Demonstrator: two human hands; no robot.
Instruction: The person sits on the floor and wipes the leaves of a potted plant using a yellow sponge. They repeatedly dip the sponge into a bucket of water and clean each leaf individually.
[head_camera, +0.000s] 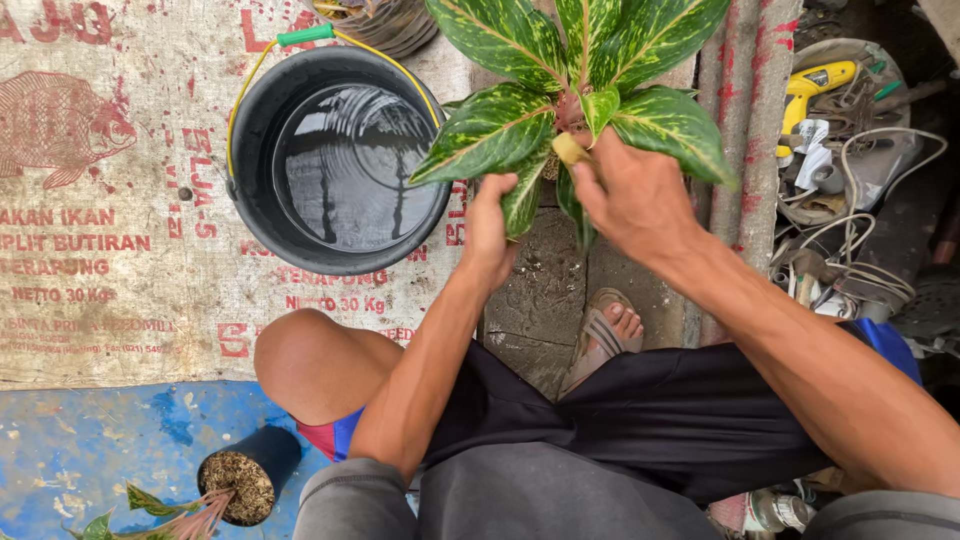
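At the far left a worn woven plastic sack (120, 200), off-white with faded red printing and a fish drawing, lies flat on the ground, and below it spreads a blue, paint-flecked sheet (90, 450). On that sheet a small black plastic pot (250, 470) filled with coarse, crumbly brown growing mix lies tipped on its side, thin pinkish stems trailing from its mouth. Further right, on the sack, stands a round black plastic bucket (340, 160) with a yellow wire handle and green grip; rippled water fills it.

The left hand (490, 225) is closed around the lower leaves and base of a leafy plant with broad, glossy green leaves veined in cream and pink (560, 90). The plant is held in the air above cracked grey concrete paving (545, 300), just beside the bucket. The right hand (635, 195) pinches the plant's pale, cut stem stub between thumb and fingers. Below, a foot in a striped sandal (605, 335) rests on the paving. At the far right lies a tangle of white cables and a yellow plastic power drill (815, 80).
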